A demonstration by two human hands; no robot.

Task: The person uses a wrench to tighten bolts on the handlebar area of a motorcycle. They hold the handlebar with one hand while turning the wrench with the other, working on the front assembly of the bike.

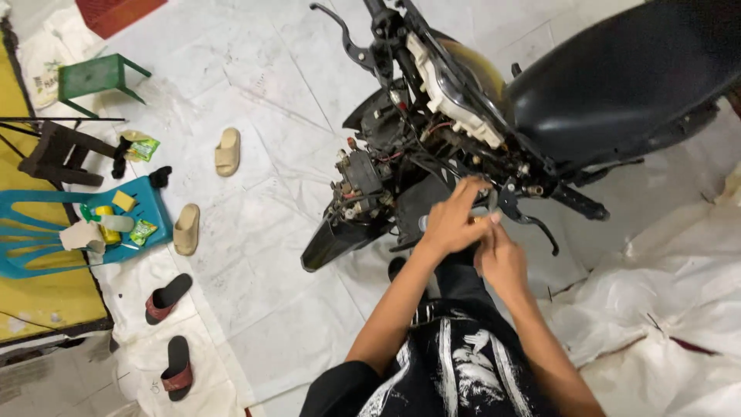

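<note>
A motorbike [494, 116] stands in the middle of the white tiled floor [262, 255], and its front covers are off, so you can see wires, a white plastic part and a dark boxy part inside. Its seat [617, 77] is big, black and smooth. The left hand [451, 224] and the right hand [502, 262] meet low by the black handlebar lever [529, 220], touching each other. The left fingers bend around something small and shiny (too tiny to name). I cannot tell if the right fingers grip anything. Far off on the left, a blue plastic chair [46, 232] holds small packets and a yellow thing. Tan sandals [227, 151] and black slippers [167, 297] lie nearby.
</note>
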